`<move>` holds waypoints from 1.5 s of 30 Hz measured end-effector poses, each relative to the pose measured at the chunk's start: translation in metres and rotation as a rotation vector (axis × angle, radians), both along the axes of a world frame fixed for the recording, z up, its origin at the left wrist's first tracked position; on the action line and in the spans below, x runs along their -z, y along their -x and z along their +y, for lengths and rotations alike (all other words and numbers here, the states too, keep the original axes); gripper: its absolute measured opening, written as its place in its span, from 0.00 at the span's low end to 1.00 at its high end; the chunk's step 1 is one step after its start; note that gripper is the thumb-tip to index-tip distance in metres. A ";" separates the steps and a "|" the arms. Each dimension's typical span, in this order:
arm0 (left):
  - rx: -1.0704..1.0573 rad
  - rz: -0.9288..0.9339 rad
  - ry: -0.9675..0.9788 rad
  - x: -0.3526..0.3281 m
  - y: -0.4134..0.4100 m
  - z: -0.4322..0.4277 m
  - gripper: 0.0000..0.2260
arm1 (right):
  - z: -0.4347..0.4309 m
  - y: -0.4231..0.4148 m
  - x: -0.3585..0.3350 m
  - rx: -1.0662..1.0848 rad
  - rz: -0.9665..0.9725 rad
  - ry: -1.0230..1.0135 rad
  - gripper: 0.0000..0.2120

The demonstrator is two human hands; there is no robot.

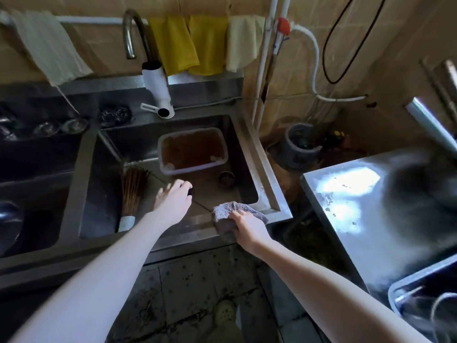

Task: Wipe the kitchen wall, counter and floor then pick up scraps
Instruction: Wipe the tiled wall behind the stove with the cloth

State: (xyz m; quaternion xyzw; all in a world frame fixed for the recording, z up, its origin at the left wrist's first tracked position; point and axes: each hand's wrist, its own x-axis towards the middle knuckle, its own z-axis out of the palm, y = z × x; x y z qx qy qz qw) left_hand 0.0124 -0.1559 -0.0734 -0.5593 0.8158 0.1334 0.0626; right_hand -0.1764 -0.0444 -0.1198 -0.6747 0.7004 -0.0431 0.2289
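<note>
My right hand [247,227] grips a crumpled grey cloth [230,210] on the front rim of the steel sink [269,194], near its right corner. My left hand [173,199] reaches down into the sink basin, fingers curled over a small dark object [190,191] on the basin floor; whether it holds that object I cannot tell. The tiled wall [346,33] rises behind the sink. A steel counter [371,219] with specks on its surface stands at the right. The dark tiled floor [197,293] lies below.
In the basin sit a plastic tub of brown liquid [193,151], a bamboo brush [132,194] and a drain [226,179]. A tap [138,33] with a white spout, yellow and pale cloths [188,43] hang above. Floor drain [225,313], grey pot [300,142], tray [420,293].
</note>
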 end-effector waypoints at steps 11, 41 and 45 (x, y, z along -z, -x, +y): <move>0.297 0.061 0.100 -0.046 0.115 0.023 0.16 | 0.082 0.087 -0.069 0.372 -0.023 0.349 0.14; 1.218 0.286 0.362 -0.170 0.476 0.459 0.15 | 0.597 0.282 -0.209 1.350 0.441 0.520 0.16; 1.336 0.393 0.329 -0.175 0.517 0.503 0.16 | 0.649 0.296 -0.213 1.513 0.476 0.504 0.16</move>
